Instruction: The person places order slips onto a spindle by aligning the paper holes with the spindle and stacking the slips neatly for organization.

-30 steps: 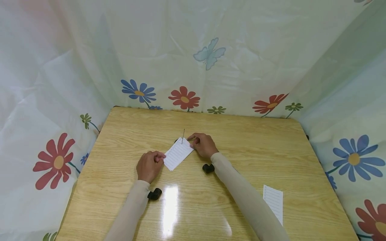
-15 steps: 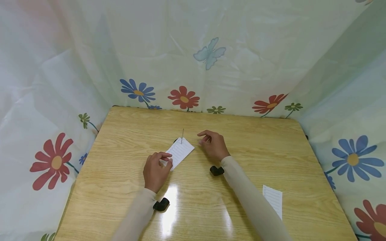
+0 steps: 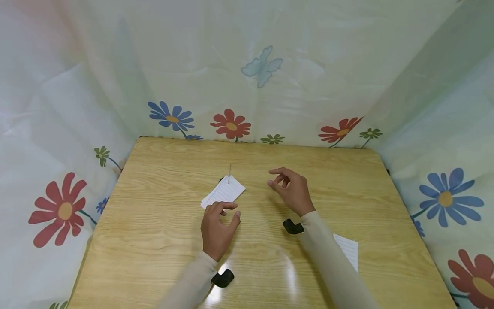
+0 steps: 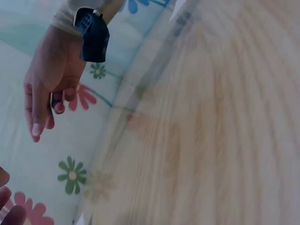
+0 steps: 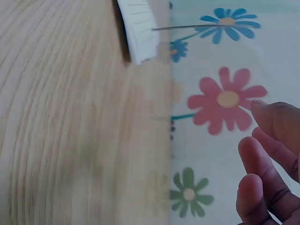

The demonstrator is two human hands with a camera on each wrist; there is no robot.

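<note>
A small stack of white lined paper slips [image 3: 225, 192] sits pierced on a thin upright metal spike [image 3: 230, 172]. A bit of the spike's dark base [image 3: 221, 180] peeks out behind the slips. My left hand [image 3: 218, 231] hovers just in front of the stack, thumb and fingers apart and loosely bent, holding nothing. To the right of the stack, my right hand [image 3: 292, 191] is raised over the table with its fingers loosely curved around air. The right wrist view shows the slips [image 5: 139, 35] lying in layers, with the spike [image 5: 187, 27] sticking out through them.
Another lined paper slip [image 3: 350, 252] lies on the wooden table [image 3: 154, 214] at the right, partly covered by my right sleeve. Flower-printed curtains [image 3: 193, 51] surround the table's back and sides. Each wrist wears a black camera [image 3: 293, 226].
My right hand has let go of the slips' corner and moved right. My left hand has left the slips' near edge and come back toward me and rightward. The slips stay on the spike.
</note>
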